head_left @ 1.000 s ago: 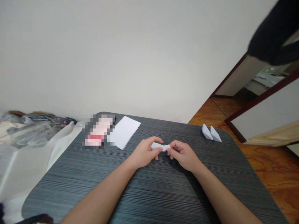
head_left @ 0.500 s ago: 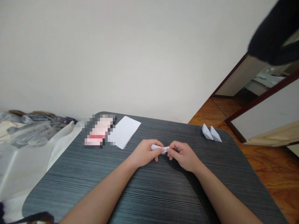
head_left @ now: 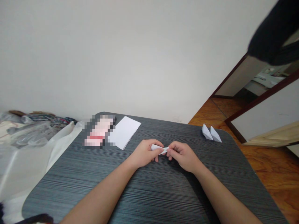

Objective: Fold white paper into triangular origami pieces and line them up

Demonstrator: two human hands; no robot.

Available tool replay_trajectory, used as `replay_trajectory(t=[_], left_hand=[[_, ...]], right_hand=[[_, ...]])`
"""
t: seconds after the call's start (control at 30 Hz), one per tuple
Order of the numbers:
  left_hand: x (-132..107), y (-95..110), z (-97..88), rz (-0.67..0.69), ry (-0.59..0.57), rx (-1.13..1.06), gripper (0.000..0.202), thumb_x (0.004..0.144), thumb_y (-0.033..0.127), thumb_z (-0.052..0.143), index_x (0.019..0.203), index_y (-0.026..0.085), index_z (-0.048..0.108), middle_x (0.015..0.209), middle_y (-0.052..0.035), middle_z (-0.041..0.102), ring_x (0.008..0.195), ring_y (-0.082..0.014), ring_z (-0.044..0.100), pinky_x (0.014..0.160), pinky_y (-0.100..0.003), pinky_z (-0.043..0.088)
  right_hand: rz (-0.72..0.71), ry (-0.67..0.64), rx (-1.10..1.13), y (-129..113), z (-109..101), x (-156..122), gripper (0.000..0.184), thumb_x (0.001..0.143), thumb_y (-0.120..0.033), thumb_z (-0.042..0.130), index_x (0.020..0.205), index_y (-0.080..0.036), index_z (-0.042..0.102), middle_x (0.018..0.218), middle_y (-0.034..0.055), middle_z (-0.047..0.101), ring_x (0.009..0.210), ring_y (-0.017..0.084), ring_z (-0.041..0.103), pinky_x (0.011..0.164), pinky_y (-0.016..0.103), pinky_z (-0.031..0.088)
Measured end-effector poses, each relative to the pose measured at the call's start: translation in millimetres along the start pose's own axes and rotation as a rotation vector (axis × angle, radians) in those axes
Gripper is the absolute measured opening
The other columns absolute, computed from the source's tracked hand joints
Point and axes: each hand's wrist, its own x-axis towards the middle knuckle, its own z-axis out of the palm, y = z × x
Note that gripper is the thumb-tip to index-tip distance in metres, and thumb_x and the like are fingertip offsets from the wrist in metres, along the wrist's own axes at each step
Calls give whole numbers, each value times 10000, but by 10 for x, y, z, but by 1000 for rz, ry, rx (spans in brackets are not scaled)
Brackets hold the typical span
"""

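A small folded piece of white paper (head_left: 159,147) is pinched between both my hands, just above the dark striped table (head_left: 149,193). My left hand (head_left: 146,153) grips its left end with the fingers curled round it. My right hand (head_left: 182,154) pinches its right end with thumb and fingertips. Most of the paper is hidden inside my fingers. Both forearms rest on the table.
A folded white sheet (head_left: 123,132) lies at the table's back, beside a blurred pink and white object (head_left: 99,131). Two small folded white paper shapes (head_left: 211,133) stand near the back right corner. Cloth and plastic bags (head_left: 32,132) lie left of the table. Wooden floor and a doorway are on the right.
My hands have drawn a little closer together, so less of the folded paper shows between them. Nothing else has moved.
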Motion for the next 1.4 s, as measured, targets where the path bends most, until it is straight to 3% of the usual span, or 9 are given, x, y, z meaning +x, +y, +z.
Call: replay_trajectory(t=[0.23,0.43,0.8,1.03,1.4], left_hand=[[-24,45,-20,37,-37,8,294,823,351,500,813,108,664,560,-36,614,488,-96,514,487,-190,379],[-18,63,-14,22,-6,-45,256,813,324,519,803,109,658,550,-30,615,486,-100,529,482,-190,381],[-21,103,-19,31,-26,-128,216,810,282,533,795,103,652,603,-41,646,489,-94,547,457,-183,376],[-22,106,-14,-3,-22,-149,226,799,315,554,801,107,644,749,-79,693,506,-96,567,456,-186,384],[-14,99,-9,-15,-15,-150,224,789,314,555,796,109,644,776,-82,695,529,-99,578,466,-189,390]], right_hand=[[-21,-9,42,3,15,4,123,863,-249,528,799,-165,590,655,15,636,605,131,590,600,243,453],[-80,-22,105,-9,15,-3,143,860,-268,537,915,-167,622,801,48,656,650,135,599,618,261,470],[-321,26,-66,-71,-53,17,192,875,-223,519,956,-220,693,736,39,652,688,155,602,677,299,472],[-316,33,-55,-62,-55,2,181,877,-232,522,922,-222,697,714,38,652,673,157,614,670,299,486],[-349,-10,-170,-75,-69,-3,231,897,-227,472,879,-230,702,744,47,649,703,164,610,682,297,481]])
